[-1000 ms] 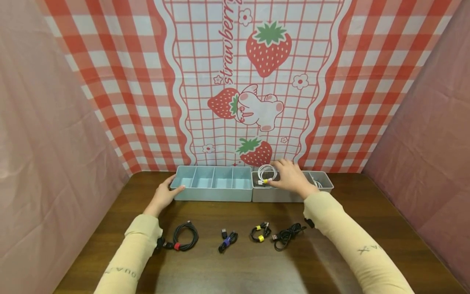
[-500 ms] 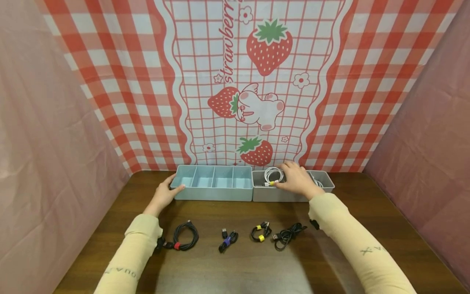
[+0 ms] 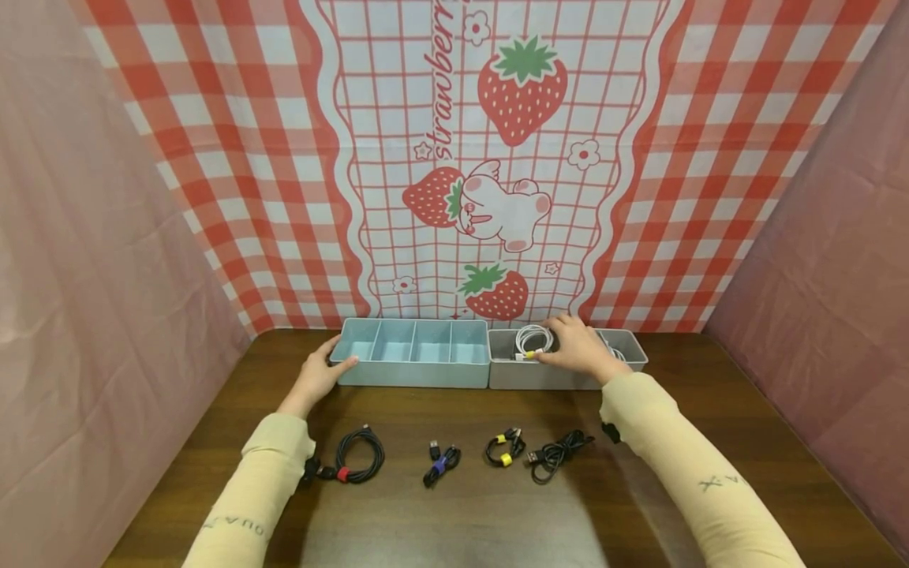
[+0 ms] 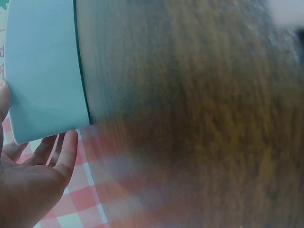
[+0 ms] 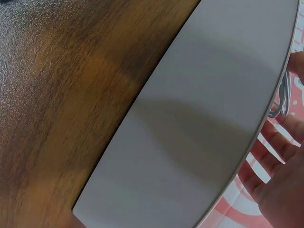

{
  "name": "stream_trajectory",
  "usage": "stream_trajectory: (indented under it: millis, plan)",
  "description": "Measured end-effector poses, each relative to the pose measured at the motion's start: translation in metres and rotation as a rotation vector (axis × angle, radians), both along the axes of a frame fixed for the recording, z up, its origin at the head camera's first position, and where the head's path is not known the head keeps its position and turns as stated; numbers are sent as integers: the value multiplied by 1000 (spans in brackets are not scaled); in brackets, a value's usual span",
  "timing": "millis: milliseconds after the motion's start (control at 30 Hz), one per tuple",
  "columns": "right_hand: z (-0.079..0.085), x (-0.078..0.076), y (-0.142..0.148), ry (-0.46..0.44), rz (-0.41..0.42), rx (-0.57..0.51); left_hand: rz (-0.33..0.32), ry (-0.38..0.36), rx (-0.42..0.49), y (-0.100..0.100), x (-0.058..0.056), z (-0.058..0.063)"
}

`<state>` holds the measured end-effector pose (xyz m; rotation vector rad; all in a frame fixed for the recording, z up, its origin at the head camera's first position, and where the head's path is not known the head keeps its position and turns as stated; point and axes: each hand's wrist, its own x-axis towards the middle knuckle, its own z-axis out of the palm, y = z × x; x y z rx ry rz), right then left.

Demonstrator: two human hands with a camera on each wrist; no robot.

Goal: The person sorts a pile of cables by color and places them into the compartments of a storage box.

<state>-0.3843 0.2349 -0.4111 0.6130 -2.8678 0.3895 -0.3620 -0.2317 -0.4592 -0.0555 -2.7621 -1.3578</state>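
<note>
Pink drapes [image 3: 106, 237] either side and a strawberry-print cloth [image 3: 521, 102] behind a wood-grain table [image 3: 398, 414] form a small booth.

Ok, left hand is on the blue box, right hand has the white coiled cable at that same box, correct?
No: the head view shows the right hand holding the white coiled cable at the gray box, not the blue box. The left hand is indeed on the blue box.
</note>
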Motion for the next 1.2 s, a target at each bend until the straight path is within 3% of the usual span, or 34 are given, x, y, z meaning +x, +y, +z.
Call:
stream_trajectory:
  millis: [200,800,1200]
  plan:
    - [1,-3,1,-68,-1,-18,-8,-1,1,-1,0,-1]
    - [1,-9,7,-134,63,-46,-15,10,13,-2,-2,-1]
    - [-3,-11,10,-125,92,-52,-14,13,1,-2,-1,0]
